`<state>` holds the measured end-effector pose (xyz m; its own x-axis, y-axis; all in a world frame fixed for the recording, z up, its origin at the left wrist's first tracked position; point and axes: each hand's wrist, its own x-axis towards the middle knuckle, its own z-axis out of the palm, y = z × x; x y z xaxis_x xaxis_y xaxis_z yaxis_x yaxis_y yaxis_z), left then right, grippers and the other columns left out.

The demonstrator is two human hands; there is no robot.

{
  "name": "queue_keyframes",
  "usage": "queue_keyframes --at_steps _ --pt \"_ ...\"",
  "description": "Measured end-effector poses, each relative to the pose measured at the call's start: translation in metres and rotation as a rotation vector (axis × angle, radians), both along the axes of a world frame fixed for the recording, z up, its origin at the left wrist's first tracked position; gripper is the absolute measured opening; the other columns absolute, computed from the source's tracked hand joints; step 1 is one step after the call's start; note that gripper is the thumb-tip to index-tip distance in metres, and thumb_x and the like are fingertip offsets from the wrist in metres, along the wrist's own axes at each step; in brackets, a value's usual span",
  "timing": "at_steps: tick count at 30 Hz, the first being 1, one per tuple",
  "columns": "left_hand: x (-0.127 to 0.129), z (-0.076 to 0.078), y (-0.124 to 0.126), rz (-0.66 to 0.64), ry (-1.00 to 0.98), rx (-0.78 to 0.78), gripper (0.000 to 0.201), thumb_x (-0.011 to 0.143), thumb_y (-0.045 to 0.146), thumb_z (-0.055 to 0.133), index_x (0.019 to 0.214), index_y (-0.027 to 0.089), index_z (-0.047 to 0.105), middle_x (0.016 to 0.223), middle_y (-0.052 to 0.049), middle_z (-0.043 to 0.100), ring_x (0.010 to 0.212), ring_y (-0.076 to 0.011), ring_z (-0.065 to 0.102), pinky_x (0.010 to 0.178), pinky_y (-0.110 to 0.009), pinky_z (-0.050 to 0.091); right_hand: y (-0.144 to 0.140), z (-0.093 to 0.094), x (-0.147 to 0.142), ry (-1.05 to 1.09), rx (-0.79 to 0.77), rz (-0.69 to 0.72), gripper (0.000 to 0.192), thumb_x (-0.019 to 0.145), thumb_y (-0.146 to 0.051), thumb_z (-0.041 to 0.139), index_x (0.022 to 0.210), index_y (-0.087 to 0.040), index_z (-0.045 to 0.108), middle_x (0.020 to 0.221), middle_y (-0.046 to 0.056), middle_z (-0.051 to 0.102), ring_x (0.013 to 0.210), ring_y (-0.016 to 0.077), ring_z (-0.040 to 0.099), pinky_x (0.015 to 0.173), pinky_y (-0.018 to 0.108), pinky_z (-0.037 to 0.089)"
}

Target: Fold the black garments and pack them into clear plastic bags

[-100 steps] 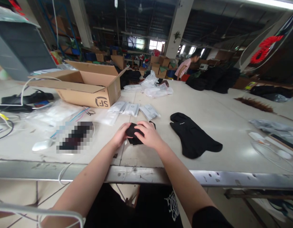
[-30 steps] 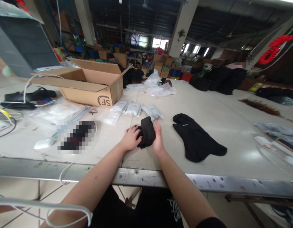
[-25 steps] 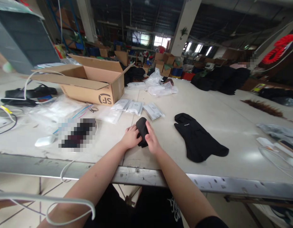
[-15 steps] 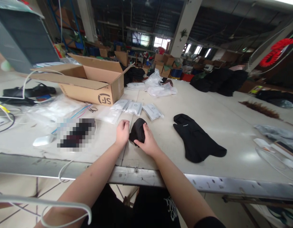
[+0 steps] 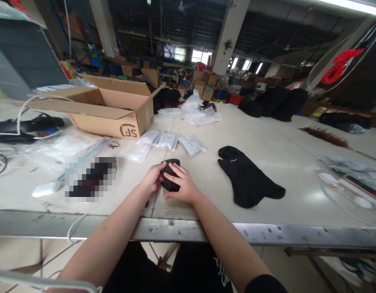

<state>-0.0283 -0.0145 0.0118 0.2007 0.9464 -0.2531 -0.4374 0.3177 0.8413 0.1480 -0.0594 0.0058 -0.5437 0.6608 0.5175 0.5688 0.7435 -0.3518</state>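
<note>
A compact folded black cloth is between my two hands near the front of the table. My left hand grips its left side, with the thumb on the upper edge. Across its top and right side lies my right hand, fingers spread and touching the fabric, thumb apart below. Much of the cloth is hidden under these fingers. To the right, a flat black fabric piece with a small white mark lies spread out, touched by neither hand.
Several white packets lie beyond my hands. An open cardboard box stands behind them at left, near clear plastic bags and a white mouse. Cables and a phone-like object are at right. The metal table edge runs in front.
My left hand has come onto the cloth's left side and grips it. My right hand has shifted from its right edge to spread over the top. The cloth looks rounder and more compact.
</note>
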Motion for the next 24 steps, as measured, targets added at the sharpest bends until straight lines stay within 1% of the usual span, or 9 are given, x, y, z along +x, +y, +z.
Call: queue_keyframes --at_steps 3,6,9,11,12,14,17,21,24 --pt "0.001 -0.004 0.003 0.008 0.034 -0.023 0.024 0.083 0.023 0.065 0.105 0.015 0.059 0.08 -0.004 0.067 0.059 -0.0133 0.063 0.054 -0.024 0.051 0.001 -0.001 -0.001 0.013 -0.025 -0.081 0.043 0.096 -0.049 0.054 0.132 -0.028 0.064 0.161 0.007 0.033 0.148 0.0292 0.029 0.117 0.049 0.03" --pt "0.006 -0.009 0.006 0.201 0.298 0.033 0.037 0.088 0.026 0.06 0.122 0.019 0.048 0.084 -0.003 0.065 0.06 -0.0131 0.062 0.057 -0.027 0.053 -0.001 -0.002 -0.005 -0.037 -0.07 -0.178 0.038 0.102 -0.04 0.041 0.131 -0.03 0.065 0.159 0.005 0.037 0.147 0.0274 0.032 0.116 0.049 0.033" --pt "0.009 -0.008 0.004 0.434 0.666 0.376 0.049 0.087 0.028 0.061 0.13 0.019 0.043 0.115 -0.013 0.063 0.099 -0.0228 0.066 0.085 -0.04 0.056 -0.004 -0.002 -0.01 -0.102 -0.106 -0.204 0.048 0.1 -0.044 0.046 0.143 -0.025 0.054 0.159 0.009 0.037 0.149 0.0291 0.029 0.117 0.051 0.031" --pt "0.009 -0.004 -0.001 0.495 0.89 0.677 0.049 0.089 0.031 0.058 0.133 0.017 0.045 0.134 -0.018 0.054 0.128 -0.0284 0.053 0.107 -0.048 0.045 -0.005 -0.004 -0.014 -0.093 -0.14 -0.242 0.062 0.097 -0.044 0.05 0.152 -0.017 0.04 0.16 0.014 0.034 0.149 0.0308 0.027 0.119 0.052 0.028" --pt "0.009 -0.002 -0.004 0.45 0.978 0.805 0.048 0.091 0.033 0.054 0.135 0.016 0.046 0.139 -0.018 0.051 0.136 -0.0292 0.046 0.113 -0.049 0.038 -0.005 -0.005 -0.015 -0.075 -0.165 -0.27 0.07 0.095 -0.045 0.052 0.154 -0.013 0.034 0.16 0.017 0.032 0.15 0.0324 0.025 0.119 0.053 0.027" --pt "0.009 -0.002 -0.009 0.212 1.095 0.965 0.048 0.097 0.039 0.045 0.139 0.016 0.048 0.145 -0.017 0.05 0.143 -0.0284 0.037 0.12 -0.049 0.029 -0.002 -0.008 -0.015 -0.026 -0.225 -0.322 0.081 0.091 -0.045 0.058 0.156 -0.009 0.027 0.161 0.021 0.028 0.15 0.0356 0.024 0.119 0.056 0.026" --pt "0.009 -0.008 -0.009 -0.142 1.179 0.974 0.055 0.1 0.048 0.034 0.145 0.019 0.048 0.153 -0.013 0.045 0.149 -0.0284 0.029 0.122 -0.05 0.023 0.006 -0.011 -0.007 0.026 -0.346 -0.307 0.096 0.082 -0.047 0.068 0.158 -0.015 0.02 0.161 0.021 0.027 0.149 0.0376 0.025 0.118 0.061 0.024" --pt "0.009 -0.019 -0.002 -0.254 1.239 0.887 0.069 0.097 0.058 0.036 0.154 0.018 0.035 0.162 -0.015 0.028 0.152 -0.0328 0.016 0.122 -0.056 0.017 0.018 -0.014 0.015 0.063 -0.509 -0.227 0.116 0.068 -0.054 0.08 0.159 -0.022 0.016 0.164 0.018 0.018 0.151 0.0398 0.015 0.118 0.068 0.009" --pt "0.009 -0.022 0.0 -0.273 1.252 0.859 0.078 0.094 0.063 0.039 0.156 0.017 0.028 0.164 -0.017 0.021 0.153 -0.0346 0.011 0.122 -0.057 0.013 0.027 -0.019 0.031 0.269 -0.507 -0.165 0.093 0.082 -0.058 0.065 0.158 -0.025 0.023 0.165 0.011 0.019 0.153 0.0294 0.018 0.122 0.054 0.015"
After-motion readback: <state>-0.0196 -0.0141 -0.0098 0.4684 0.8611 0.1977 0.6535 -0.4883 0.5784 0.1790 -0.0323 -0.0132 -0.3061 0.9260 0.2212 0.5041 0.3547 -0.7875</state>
